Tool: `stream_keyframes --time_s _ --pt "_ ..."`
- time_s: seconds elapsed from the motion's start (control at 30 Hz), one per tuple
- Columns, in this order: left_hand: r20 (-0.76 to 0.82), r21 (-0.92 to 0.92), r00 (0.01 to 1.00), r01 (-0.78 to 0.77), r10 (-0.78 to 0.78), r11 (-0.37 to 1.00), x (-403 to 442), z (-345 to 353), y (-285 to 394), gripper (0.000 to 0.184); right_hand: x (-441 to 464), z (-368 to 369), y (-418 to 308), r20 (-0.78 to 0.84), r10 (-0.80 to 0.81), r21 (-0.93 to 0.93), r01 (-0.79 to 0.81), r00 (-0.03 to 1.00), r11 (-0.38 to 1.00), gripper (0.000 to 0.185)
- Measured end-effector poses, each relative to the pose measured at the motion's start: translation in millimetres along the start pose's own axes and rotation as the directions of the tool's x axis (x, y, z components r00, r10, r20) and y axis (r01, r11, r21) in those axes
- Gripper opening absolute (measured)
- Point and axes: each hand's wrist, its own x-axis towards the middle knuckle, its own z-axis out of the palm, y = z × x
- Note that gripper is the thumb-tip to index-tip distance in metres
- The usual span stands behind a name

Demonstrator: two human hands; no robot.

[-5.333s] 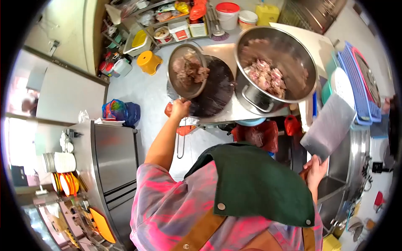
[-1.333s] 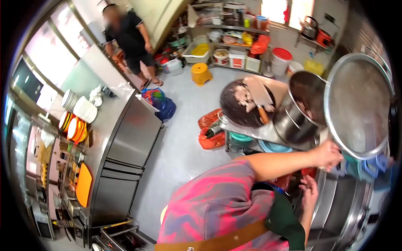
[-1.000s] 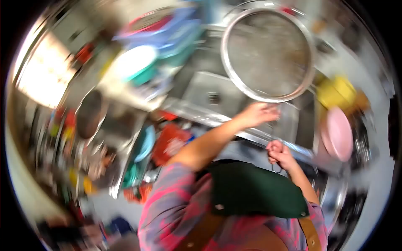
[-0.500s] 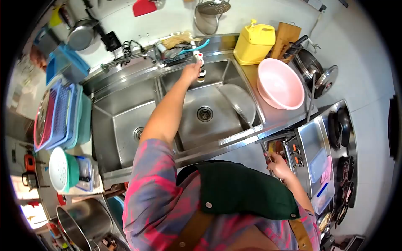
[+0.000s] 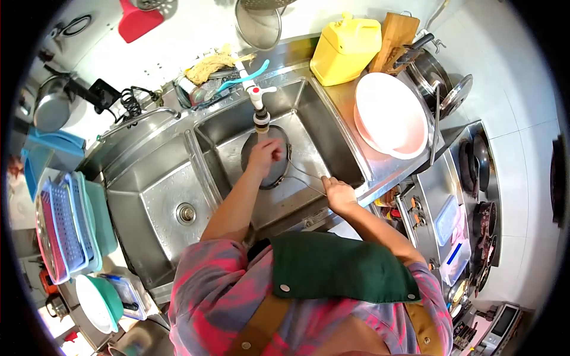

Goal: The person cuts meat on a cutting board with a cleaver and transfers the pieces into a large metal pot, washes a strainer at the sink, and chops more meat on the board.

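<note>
Kitchen sink: wide stainless-steel sink (image 5: pixel 151 207) with two deep basins side by side, the left one with a drain showing.
Left side: stack of red, violet-blue and pale green plastic baskets (image 5: pixel 68 219), standing just beside the sink.
Right counter: pale pink round plastic tub (image 5: pixel 392 113), close to the right basin.
Far right: yellow plastic jug (image 5: pixel 347 52) with a brown wooden board (image 5: pixel 395 38) just beside it.
Strainer: round grey metal strainer (image 5: pixel 275 174), inside the right basin, beneath the tap, its thin wire handle (image 5: pixel 306 171) pointing right and near.
Right hand: fingers closed around the end of the wire handle; this right hand (image 5: pixel 340 194) is over the near side of the basin.
Left hand: fingers partly bent; the left hand (image 5: pixel 264 155) is over the strainer, but whether it touches or grips anything cannot be told.
Tap: white plastic tap (image 5: pixel 257 98) with a red spot, its outlet just beyond the left hand.
</note>
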Motion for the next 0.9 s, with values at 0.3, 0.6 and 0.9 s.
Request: stream_keyframes --time_s 0.3,0.6,0.9 --pt "-0.098 0.941 0.942 -0.018 0.321 0.339 164 -80 -84 0.024 27 -17 -16 0.151 0.092 0.024 -0.096 0.984 0.995 0.044" --pt "-0.524 0.591 0.766 0.013 0.372 0.807 89 -152 -20 0.018 -32 8 11 0.533 0.156 0.643 -0.518 0.832 0.565 0.047" --pt "0.14 0.777 0.37 -0.616 0.918 0.13 10 -1 102 0.026 46 -16 -34 0.693 0.003 0.712 -0.686 0.72 0.149 0.021"
